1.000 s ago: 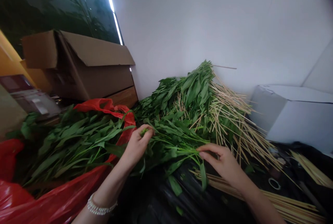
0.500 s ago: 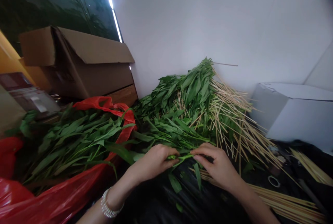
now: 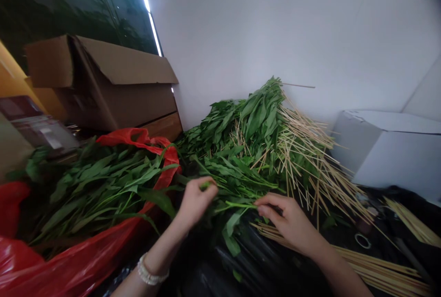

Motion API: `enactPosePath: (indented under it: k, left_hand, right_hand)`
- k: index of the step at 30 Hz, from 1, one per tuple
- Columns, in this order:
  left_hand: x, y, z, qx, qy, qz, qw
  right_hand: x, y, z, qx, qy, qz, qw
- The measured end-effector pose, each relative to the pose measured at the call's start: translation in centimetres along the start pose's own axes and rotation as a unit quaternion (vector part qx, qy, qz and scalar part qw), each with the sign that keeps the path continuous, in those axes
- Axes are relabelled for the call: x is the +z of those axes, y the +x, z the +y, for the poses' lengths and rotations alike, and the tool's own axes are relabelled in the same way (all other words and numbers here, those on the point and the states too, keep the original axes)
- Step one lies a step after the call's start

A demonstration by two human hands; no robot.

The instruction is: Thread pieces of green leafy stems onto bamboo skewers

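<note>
Pinched between the fingers of my right hand (image 3: 277, 212) is a green leafy stem (image 3: 237, 205), pointing left with leaves hanging from it. My left hand (image 3: 199, 196), with a pale bracelet (image 3: 149, 271) at the wrist, is closed around a piece of green stalk (image 3: 206, 185), a little apart from that stem. Just behind both hands lies a heap of loose leafy greens (image 3: 234, 170). Farther back, leafy bunches on thin sticks (image 3: 262, 108) are piled against the wall, their bare stick ends (image 3: 310, 140) fanning out to the right.
On the left, a red plastic bag (image 3: 113, 242) holds many long leafy stems. Behind it stands an open cardboard box (image 3: 134, 99). A white box (image 3: 399, 150) is at the right. Loose thin sticks (image 3: 379, 265) and a roll of tape (image 3: 363, 241) lie at the lower right on black plastic.
My left hand has moved left and up, away from my right hand, with a bit of green stalk in it. My right hand has stayed nearly in place, holding the leafy stem.
</note>
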State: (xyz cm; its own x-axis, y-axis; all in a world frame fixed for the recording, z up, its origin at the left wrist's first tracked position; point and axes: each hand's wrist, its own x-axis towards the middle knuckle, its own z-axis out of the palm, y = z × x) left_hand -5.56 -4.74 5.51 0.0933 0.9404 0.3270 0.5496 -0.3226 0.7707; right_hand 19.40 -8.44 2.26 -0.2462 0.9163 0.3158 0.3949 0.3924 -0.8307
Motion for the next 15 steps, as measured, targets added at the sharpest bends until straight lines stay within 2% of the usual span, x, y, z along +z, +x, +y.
enactPosePath:
  k: [2, 4, 7, 12, 15]
  left_hand:
    - [-1.0, 0.7, -0.1, -0.026, -0.055, 0.054, 0.997]
    - [-1.9, 1.1, 0.1, 0.016, -0.037, 0.060, 0.997]
    - [-2.0, 0.9, 1.0, 0.110, 0.015, 0.022, 0.994]
    - [-0.5, -0.6, 2.1, 0.110, 0.048, -0.087, 0.989]
    - [0.6, -1.6, 2.0, 0.161, 0.115, -0.147, 0.969]
  right_hand:
    - [-0.4, 0.0, 0.5, 0.020, 0.012, 0.009, 1.000]
    - [-0.6, 0.1, 0.9, 0.028, 0.025, 0.011, 0.999]
    - [-0.5, 0.2, 1.0, 0.007, 0.024, 0.007, 1.000]
    - [0.2, 0.2, 0.6, -0.027, 0.005, 0.036, 0.999]
    - [0.4, 0.2, 0.6, -0.031, 0.004, 0.040, 0.999]
